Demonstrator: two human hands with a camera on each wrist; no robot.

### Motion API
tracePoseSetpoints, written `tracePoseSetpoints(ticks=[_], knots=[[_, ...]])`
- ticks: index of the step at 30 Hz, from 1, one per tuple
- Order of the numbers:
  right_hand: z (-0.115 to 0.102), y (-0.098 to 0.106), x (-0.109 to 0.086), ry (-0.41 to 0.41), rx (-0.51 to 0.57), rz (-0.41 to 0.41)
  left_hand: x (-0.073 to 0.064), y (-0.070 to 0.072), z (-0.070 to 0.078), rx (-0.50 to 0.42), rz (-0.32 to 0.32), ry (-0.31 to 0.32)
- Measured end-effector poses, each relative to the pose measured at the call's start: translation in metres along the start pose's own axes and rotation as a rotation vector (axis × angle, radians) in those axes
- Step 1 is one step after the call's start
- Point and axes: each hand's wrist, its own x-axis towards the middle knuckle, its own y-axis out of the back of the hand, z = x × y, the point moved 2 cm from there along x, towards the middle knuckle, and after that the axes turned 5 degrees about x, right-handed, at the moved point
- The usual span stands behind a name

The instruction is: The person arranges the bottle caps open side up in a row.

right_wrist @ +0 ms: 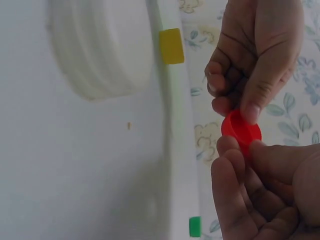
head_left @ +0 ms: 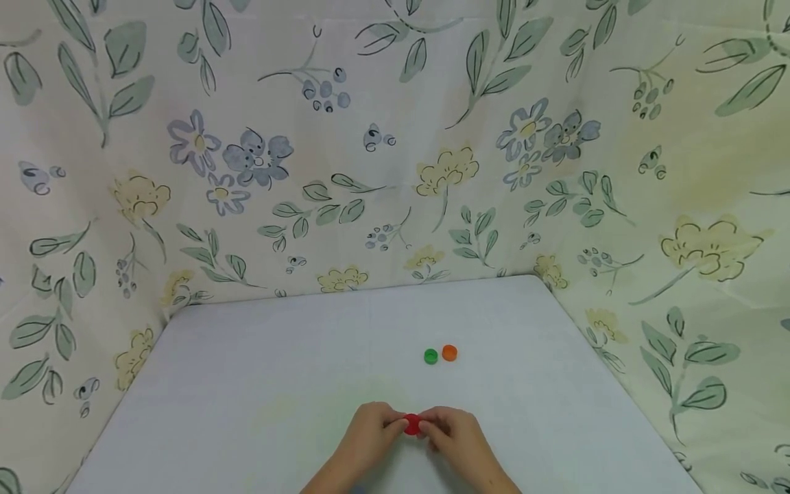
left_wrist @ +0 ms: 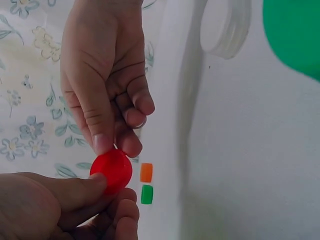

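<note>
A red round cap point(head_left: 412, 424) is held between both hands just above the white table, low in the head view. My left hand point(head_left: 370, 433) pinches its left edge with thumb and fingertips. On the opposite edge, my right hand point(head_left: 455, 436) pinches it the same way. The right wrist view shows the hollow inside of the red cap point(right_wrist: 242, 131), with a raised rim around it. Farther back on the table lie a green cap point(head_left: 431, 356) and an orange cap point(head_left: 450, 353), side by side and untouched.
The white table point(head_left: 278, 370) meets a floral cloth point(head_left: 370, 171) at its back and sides. Close to the wrist cameras are a white round ridged object point(left_wrist: 226, 27) and a large blurred green thing point(left_wrist: 295, 35). A yellow piece point(right_wrist: 171, 46) shows in the right wrist view.
</note>
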Motion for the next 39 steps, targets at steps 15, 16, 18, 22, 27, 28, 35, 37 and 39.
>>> tracePoseSetpoints(ticks=[15,16,18,22,27,28,35,37,39], knots=[[-0.012,0.003,0.036,-0.002,-0.092,0.202,0.041,0.005,-0.003,-0.192,0.059,0.124],[-0.013,0.003,0.039,0.001,-0.098,0.214,0.043,0.005,-0.003,-0.206,0.065,0.136],[-0.015,0.004,0.043,0.000,-0.102,0.233,0.048,0.005,-0.004,-0.228,0.076,0.155],[-0.016,0.006,0.051,0.005,-0.091,0.255,0.056,0.006,-0.005,-0.255,0.108,0.149],[-0.013,0.005,0.062,-0.014,-0.067,0.277,0.067,0.005,-0.009,-0.325,0.134,0.198],[-0.012,0.005,0.065,-0.015,-0.068,0.287,0.070,0.005,-0.010,-0.347,0.136,0.212],[-0.007,0.005,0.081,-0.031,-0.073,0.343,0.088,0.002,-0.017,-0.423,0.166,0.251],[-0.006,0.006,0.086,-0.036,-0.089,0.365,0.094,0.000,-0.019,-0.422,0.176,0.252],[-0.004,0.006,0.091,-0.027,-0.127,0.385,0.099,-0.003,-0.021,-0.415,0.187,0.251]])
